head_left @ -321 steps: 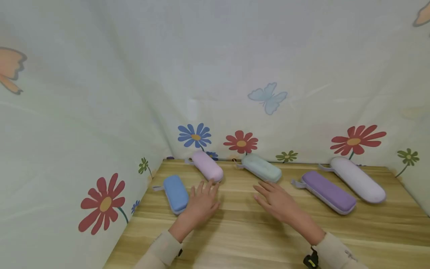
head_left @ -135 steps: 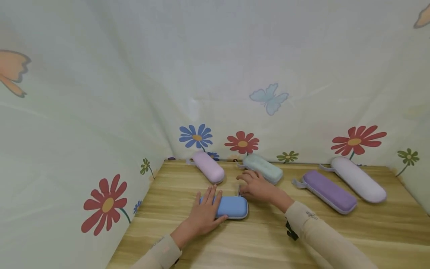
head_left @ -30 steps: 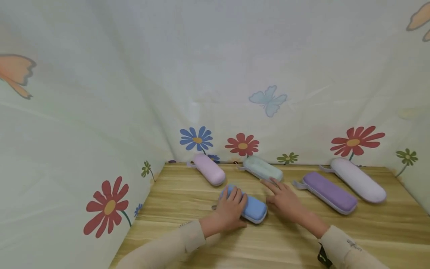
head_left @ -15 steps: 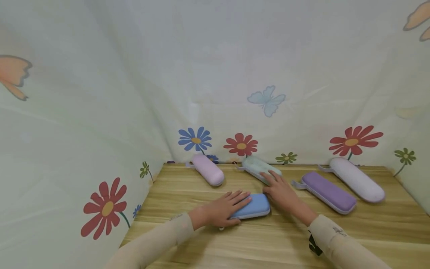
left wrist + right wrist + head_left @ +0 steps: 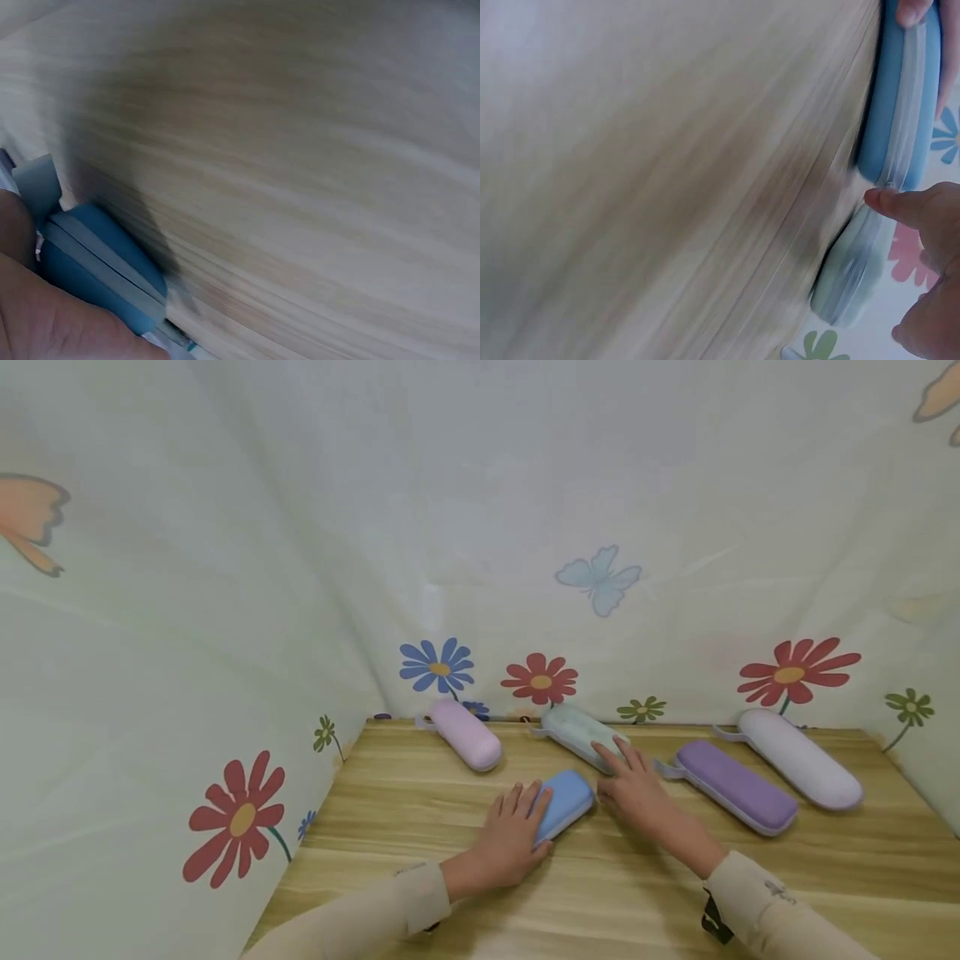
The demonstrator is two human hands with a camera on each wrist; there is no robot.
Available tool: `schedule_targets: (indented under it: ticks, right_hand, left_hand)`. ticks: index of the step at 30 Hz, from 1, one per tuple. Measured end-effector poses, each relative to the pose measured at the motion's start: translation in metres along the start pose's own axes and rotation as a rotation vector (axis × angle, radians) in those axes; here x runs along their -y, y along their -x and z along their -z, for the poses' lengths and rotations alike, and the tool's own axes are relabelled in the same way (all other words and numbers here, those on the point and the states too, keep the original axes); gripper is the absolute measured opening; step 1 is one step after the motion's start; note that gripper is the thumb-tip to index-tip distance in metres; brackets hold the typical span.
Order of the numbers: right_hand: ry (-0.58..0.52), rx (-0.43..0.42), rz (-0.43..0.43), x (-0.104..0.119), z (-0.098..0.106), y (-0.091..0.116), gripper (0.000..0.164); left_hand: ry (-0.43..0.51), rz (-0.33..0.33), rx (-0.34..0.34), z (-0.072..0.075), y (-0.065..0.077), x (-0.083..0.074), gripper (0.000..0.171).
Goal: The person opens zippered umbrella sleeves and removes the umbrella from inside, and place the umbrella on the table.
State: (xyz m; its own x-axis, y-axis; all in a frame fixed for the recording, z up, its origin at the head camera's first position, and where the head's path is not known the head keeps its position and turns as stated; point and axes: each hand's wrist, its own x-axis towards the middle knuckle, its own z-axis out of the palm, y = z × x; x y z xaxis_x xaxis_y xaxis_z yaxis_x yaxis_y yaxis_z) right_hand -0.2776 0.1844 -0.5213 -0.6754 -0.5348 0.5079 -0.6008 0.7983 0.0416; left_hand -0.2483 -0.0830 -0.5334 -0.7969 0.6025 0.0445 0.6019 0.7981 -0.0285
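A blue zip-up glasses case (image 5: pixel 567 797) lies near the table's middle, its far end angled right. My left hand (image 5: pixel 510 835) grips its near left part, fingers over the top and thumb along the near side. In the left wrist view, a grey loop (image 5: pixel 36 184) sticks out from the case. My right hand (image 5: pixel 637 802) is at the case's far right end, where thumb and forefinger seem to pinch the zipper pull (image 5: pixel 890 185), mostly hidden. The other right fingers stretch over the corner of a mint-green case (image 5: pixel 576 728); whether they touch it is unclear.
A pink case (image 5: pixel 467 735) lies at the back left. To the right are a purple case (image 5: pixel 735 785) and a pale lilac one (image 5: pixel 798 756), side by side. The wooden table (image 5: pixel 405 810) meets a flowered cloth backdrop (image 5: pixel 480 568) behind and at both sides.
The blue case was first at the left, then came to the middle under my left hand. Over the last second it has swung round, far end now tilted backward; my right hand has stayed at its right end.
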Motion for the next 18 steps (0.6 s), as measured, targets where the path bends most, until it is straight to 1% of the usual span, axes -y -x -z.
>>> schedule_targets:
  ticks: [3, 5, 7, 9, 12, 13, 15, 16, 18]
  right_hand:
    - [-0.007, 0.033, -0.036, 0.006, 0.004, 0.0, 0.008]
    - [-0.015, 0.047, -0.061, 0.007, 0.005, 0.001, 0.007]
    - [-0.026, 0.053, -0.084, 0.006, 0.006, 0.002, 0.007]
    - [-0.035, 0.058, -0.111, 0.004, 0.005, 0.003, 0.007]
    - [-0.034, 0.071, -0.149, 0.003, 0.003, 0.003, 0.006]
    - [-0.031, 0.076, -0.158, 0.002, 0.002, 0.003, 0.005]
    - [-0.027, 0.075, -0.166, 0.002, 0.0, 0.002, 0.004]
    - [-0.026, 0.075, -0.169, 0.002, -0.001, 0.002, 0.004]
    - [-0.023, 0.075, -0.175, 0.003, -0.002, 0.002, 0.003]
  left_hand:
    - [-0.007, 0.057, 0.013, 0.001, 0.0, -0.008, 0.079]
    - [-0.003, 0.07, 0.021, 0.001, -0.001, -0.011, 0.079]
    - [0.017, 0.065, 0.035, 0.002, -0.002, -0.011, 0.08]
    - [0.055, 0.04, 0.071, 0.005, -0.003, -0.008, 0.082]
    - [0.141, -0.019, 0.159, 0.014, -0.004, 0.003, 0.087]
    - [0.146, -0.049, 0.188, 0.017, -0.004, 0.008, 0.089]
    - [0.125, -0.125, 0.233, 0.02, -0.004, 0.018, 0.095]
    - [0.096, -0.171, 0.241, 0.021, -0.004, 0.022, 0.099]
    - [0.019, -0.262, 0.236, 0.022, -0.004, 0.03, 0.105]
